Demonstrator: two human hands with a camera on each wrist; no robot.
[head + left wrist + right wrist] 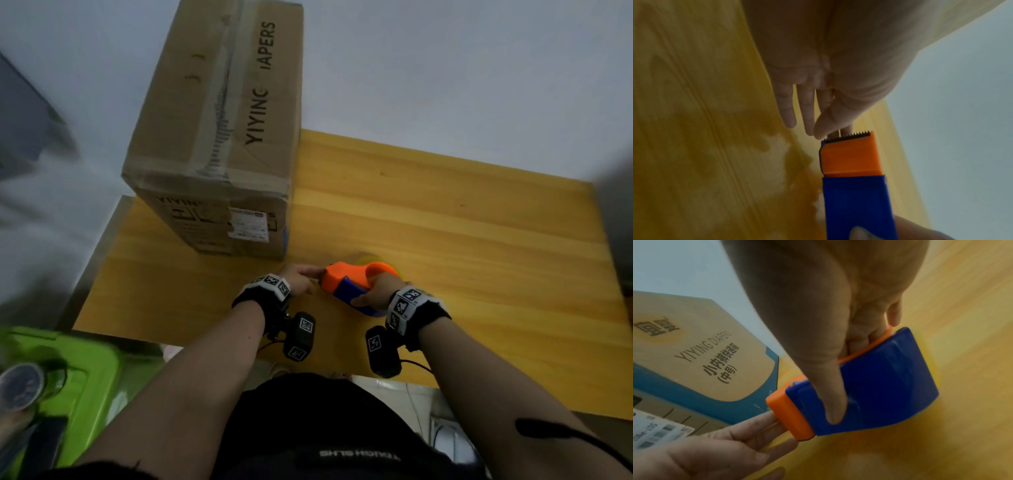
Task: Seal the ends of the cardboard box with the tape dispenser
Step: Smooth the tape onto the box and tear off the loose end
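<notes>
Yellow wood-grain table (445, 219) against a pale wall, green bin (85, 370) at lower left off the table edge. Cardboard box (219, 113) lies lengthwise on the table's far left part, tape already along its top seam, labelled end facing the person. Tape dispenser (356, 284), orange and blue, is just in front of that end, near but not touching the box. Right hand (380, 291) is clenched round the dispenser's handle, thumb pressed flat on the blue side, likely to steady it. Left hand (301, 279) reaches to the orange nose, thumb and forefinger pinching at the cutter, probably catching the loose tape end to start a strip; the tape itself is too thin to see.

Left wrist view alone shows the serrated blade (847, 137) and the fingertips (822, 133) right at it. Right wrist view alone shows the thumb on the blue panel and the box's blue-printed side (701, 353). Head view alone shows the whole layout.
</notes>
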